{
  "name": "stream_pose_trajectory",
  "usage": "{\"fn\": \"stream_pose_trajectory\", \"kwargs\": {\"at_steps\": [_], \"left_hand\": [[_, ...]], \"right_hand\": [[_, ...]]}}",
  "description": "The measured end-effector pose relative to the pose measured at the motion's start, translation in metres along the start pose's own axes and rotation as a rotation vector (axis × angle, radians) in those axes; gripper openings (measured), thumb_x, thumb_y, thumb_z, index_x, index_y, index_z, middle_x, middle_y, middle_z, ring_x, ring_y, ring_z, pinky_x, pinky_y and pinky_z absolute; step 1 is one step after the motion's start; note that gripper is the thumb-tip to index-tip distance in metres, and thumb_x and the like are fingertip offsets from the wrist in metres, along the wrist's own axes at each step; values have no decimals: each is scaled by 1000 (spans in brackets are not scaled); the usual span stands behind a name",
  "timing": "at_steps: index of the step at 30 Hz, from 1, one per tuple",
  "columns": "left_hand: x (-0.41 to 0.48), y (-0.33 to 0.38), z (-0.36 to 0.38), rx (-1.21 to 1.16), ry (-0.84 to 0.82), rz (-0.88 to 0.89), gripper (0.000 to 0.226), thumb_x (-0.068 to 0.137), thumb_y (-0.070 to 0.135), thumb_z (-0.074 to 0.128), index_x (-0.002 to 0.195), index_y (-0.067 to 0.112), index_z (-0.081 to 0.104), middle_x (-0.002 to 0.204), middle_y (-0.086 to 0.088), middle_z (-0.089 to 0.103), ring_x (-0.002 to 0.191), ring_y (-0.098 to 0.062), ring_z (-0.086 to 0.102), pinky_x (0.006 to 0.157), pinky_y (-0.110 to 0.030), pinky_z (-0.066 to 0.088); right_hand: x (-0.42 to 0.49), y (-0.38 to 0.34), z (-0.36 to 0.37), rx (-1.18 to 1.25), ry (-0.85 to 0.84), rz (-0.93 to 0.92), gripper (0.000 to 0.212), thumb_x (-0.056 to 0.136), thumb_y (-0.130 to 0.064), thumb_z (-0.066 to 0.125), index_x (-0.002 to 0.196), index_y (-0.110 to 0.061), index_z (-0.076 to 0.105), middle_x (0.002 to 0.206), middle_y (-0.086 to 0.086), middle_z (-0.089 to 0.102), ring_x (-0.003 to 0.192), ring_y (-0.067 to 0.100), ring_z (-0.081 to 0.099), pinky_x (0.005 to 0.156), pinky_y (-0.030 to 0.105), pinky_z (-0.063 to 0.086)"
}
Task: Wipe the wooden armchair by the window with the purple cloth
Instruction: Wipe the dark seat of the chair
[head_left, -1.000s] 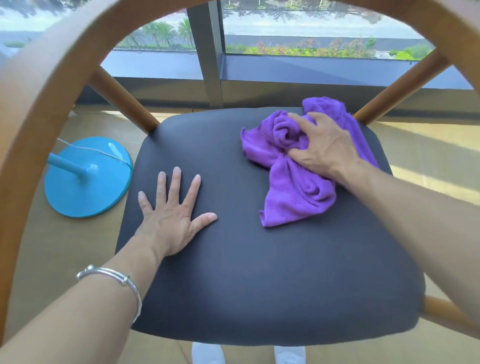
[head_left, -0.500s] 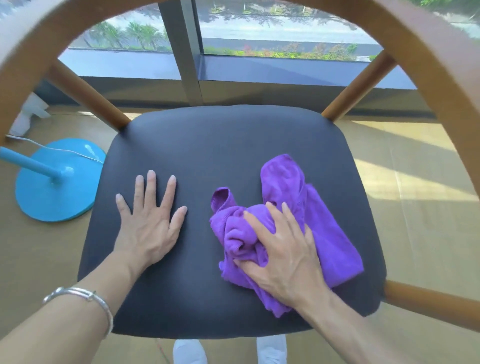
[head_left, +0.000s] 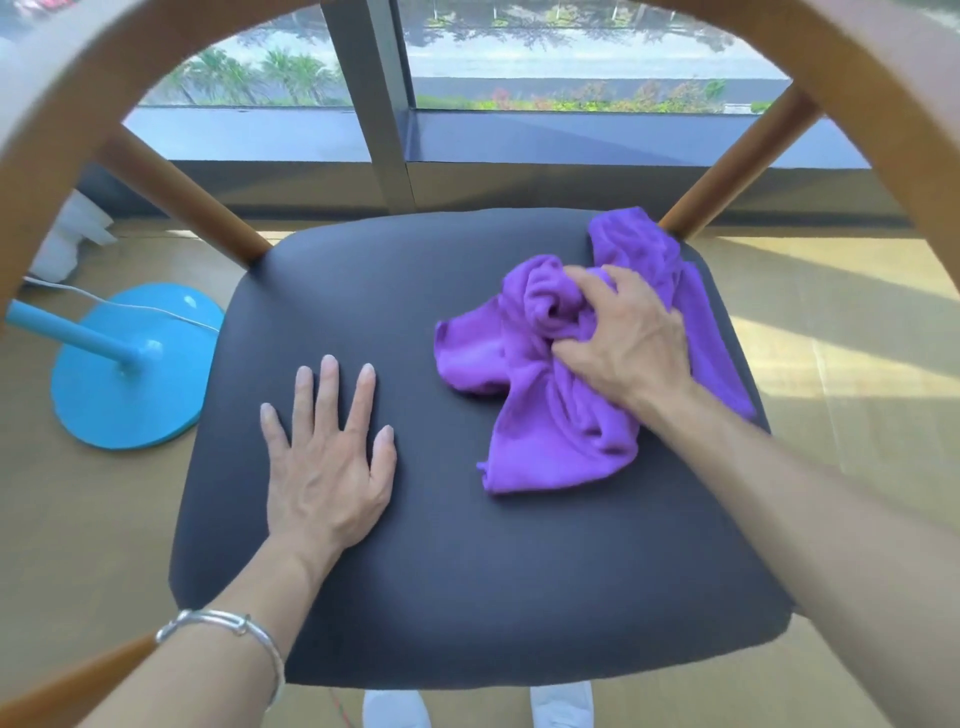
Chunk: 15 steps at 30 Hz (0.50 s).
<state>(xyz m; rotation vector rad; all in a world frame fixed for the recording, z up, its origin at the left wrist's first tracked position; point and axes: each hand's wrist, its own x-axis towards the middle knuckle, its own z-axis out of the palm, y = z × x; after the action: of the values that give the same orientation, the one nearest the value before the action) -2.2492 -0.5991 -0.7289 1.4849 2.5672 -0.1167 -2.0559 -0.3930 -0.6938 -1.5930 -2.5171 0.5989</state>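
— Cloth (head_left: 550, 415) on the seat (head_left: 467, 597), is that what we get from the head camera?
— Yes; we see the purple cloth bunched on the far right part of the dark seat; its far end lies just beside the right wooden post (head_left: 737, 161) of the armchair (head_left: 893, 119); one flap trails toward us.
— And our hands?
— Our right hand (head_left: 623, 338) lies on top of the cloth, fingers curled into its folds, gripping it; our left hand (head_left: 327, 467) rests flat on the seat, fingers straight and spread, holding nothing; the two hands are apart, with bare seat between them.
— Anything on the wrists?
— We see a silver bracelet (head_left: 228, 621) on the left one.
— What surrounds the chair?
— The curved wooden rail arches over our view; the window (head_left: 571, 52) stands just beyond the seat, with trees outside; a round blue stand (head_left: 130, 374) sits on the floor (head_left: 857, 415) to the left, a white cord (head_left: 130, 306) running across it; the tips of two white shoes (head_left: 395, 709) show under the seat's near edge.
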Motion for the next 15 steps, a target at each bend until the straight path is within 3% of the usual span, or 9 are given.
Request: {"fn": "stream_pose_trajectory", "kwargs": {"at_steps": [4, 9, 12, 15], "left_hand": [[0, 1, 1, -2, 2, 2, 66, 88, 47, 14, 149, 23, 18, 155, -12, 16, 143, -31, 8, 109, -61, 12], [-2, 3, 1, -9, 15, -1, 66, 88, 47, 11, 149, 23, 16, 156, -11, 14, 143, -30, 6, 110, -60, 9], [-2, 3, 2, -17, 17, -1, 66, 88, 48, 11, 149, 23, 16, 156, -10, 13, 143, -30, 6, 110, -60, 9], [-1, 3, 2, -10, 22, 4, 65, 88, 47, 13, 148, 22, 19, 155, -12, 16, 143, -31, 9, 109, -61, 12]], "right_hand": [[33, 8, -7, -2, -8, 24, 60, 74, -43, 59, 133, -38, 46, 133, 3, 49, 128, 27, 42, 98, 53, 40], [-32, 7, 2, 117, -24, -91, 70, 64, -57, 44, 132, -38, 48, 131, -6, 52, 127, 24, 46, 92, 51, 47], [-97, -3, 11, 87, -104, -69, 78, 66, -77, 42, 138, -45, 40, 149, -2, 40, 143, 25, 27, 105, 53, 37], [-137, -25, 17, 15, -259, 16, 105, 51, -90, 31, 147, -54, 9, 163, -2, 5, 150, 20, -6, 115, 52, 14]]}}
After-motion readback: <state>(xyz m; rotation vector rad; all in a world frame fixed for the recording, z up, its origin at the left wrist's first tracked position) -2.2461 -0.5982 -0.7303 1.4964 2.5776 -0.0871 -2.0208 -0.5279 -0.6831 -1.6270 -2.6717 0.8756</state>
